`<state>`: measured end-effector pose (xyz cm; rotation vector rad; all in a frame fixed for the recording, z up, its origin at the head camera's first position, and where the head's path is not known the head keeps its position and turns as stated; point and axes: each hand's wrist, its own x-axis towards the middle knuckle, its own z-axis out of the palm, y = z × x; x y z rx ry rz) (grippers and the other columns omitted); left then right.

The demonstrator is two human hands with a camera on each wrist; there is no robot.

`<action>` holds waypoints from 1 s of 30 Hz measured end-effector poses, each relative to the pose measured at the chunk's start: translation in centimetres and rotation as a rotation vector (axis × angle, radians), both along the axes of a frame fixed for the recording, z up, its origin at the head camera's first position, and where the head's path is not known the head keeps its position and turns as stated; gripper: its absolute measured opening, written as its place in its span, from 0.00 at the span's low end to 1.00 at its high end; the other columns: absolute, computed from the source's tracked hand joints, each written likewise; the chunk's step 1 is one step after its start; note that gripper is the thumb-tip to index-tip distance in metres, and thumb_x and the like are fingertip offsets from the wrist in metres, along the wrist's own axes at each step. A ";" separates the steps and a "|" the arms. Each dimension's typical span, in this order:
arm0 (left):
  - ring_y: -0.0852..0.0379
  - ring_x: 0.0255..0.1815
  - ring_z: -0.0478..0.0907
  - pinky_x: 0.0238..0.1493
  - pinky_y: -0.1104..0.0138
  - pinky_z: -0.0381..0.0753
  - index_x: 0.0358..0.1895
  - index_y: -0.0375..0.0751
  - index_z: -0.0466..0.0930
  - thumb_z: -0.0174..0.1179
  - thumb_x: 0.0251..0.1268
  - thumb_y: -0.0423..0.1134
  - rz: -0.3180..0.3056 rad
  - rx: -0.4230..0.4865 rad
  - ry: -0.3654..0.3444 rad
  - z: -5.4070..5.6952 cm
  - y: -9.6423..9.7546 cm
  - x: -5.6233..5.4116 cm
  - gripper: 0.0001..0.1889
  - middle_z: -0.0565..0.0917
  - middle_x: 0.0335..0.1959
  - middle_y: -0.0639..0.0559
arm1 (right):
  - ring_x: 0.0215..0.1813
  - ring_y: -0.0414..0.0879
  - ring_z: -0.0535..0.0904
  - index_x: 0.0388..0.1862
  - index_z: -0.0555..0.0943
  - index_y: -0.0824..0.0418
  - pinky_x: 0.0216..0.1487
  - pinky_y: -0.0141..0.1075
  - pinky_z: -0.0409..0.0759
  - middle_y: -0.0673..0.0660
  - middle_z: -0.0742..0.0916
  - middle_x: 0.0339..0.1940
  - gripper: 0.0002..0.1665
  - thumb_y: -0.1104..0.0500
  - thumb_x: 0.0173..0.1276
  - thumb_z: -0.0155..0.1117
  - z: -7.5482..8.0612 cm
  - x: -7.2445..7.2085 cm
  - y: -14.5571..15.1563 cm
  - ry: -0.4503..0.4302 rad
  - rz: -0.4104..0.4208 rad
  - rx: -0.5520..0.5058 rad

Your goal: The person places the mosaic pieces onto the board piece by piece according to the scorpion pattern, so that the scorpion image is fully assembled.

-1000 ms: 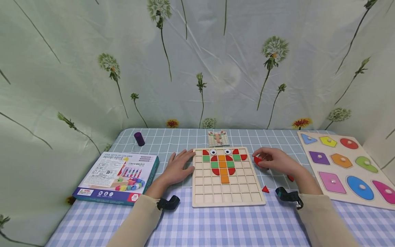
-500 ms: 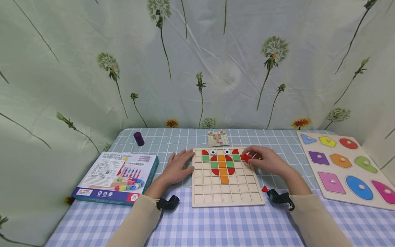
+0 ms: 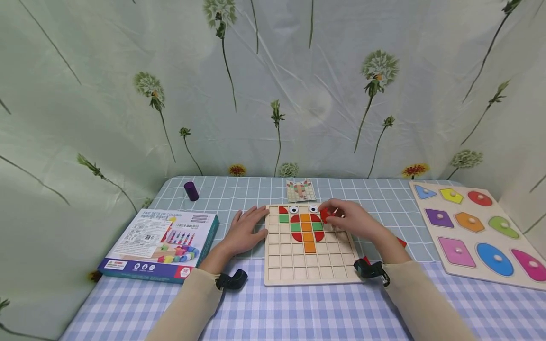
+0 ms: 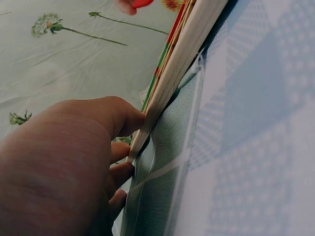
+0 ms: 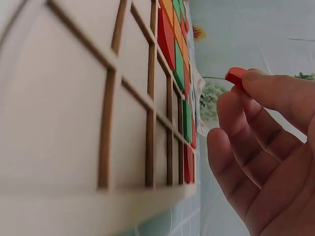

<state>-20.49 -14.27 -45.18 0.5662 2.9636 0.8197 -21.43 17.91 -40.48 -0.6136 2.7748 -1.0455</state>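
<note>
My right hand pinches a small red block between thumb and fingertips, above the upper right part of the wooden grid board. In the right wrist view the block is up off the board, its full outline partly hidden by the thumb. My left hand rests at the board's left edge, fingers stretched out and fingertips at the rim. On the board, orange tiles form a column, flanked by green squares and red rounded pieces. Two eye tiles sit in the top row.
Behind the board lies a small picture card. Loose red pieces lie to its right, partly behind the right wrist. A boxed toy and a purple cylinder are at left. A knobbed shape puzzle lies at right.
My right hand has carried the red block leftward from beside the board to over its upper right cells. My left hand has stayed at the left edge.
</note>
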 end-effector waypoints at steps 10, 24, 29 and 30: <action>0.45 0.83 0.52 0.80 0.40 0.38 0.75 0.48 0.65 0.56 0.70 0.47 -0.005 0.001 -0.008 0.2 0.0 -0.1 0.31 0.63 0.79 0.50 | 0.39 0.48 0.77 0.56 0.82 0.56 0.41 0.35 0.79 0.55 0.85 0.42 0.16 0.62 0.71 0.61 0.7 -2.0 -2.8 -0.081 0.038 -0.011; 0.44 0.82 0.53 0.79 0.39 0.39 0.75 0.47 0.65 0.56 0.69 0.46 -0.014 0.006 0.001 -0.3 0.0 -0.2 0.31 0.64 0.79 0.49 | 0.31 0.48 0.78 0.55 0.80 0.56 0.34 0.35 0.80 0.58 0.84 0.40 0.15 0.64 0.70 0.61 0.3 -3.6 -6.0 -0.159 0.109 -0.077; 0.44 0.82 0.52 0.79 0.39 0.39 0.75 0.48 0.65 0.56 0.70 0.46 -0.013 0.005 -0.001 -0.3 -0.1 -0.3 0.31 0.63 0.79 0.50 | 0.33 0.50 0.79 0.55 0.81 0.55 0.35 0.36 0.81 0.57 0.84 0.41 0.14 0.62 0.71 0.62 0.5 -4.0 -6.9 -0.141 0.124 -0.063; 0.44 0.82 0.52 0.79 0.39 0.39 0.75 0.48 0.65 0.56 0.69 0.46 -0.012 0.004 -0.001 -0.3 -0.1 -0.3 0.31 0.63 0.79 0.50 | 0.34 0.50 0.79 0.55 0.81 0.56 0.36 0.36 0.81 0.57 0.84 0.41 0.14 0.62 0.71 0.63 0.6 -4.1 -7.1 -0.138 0.123 -0.065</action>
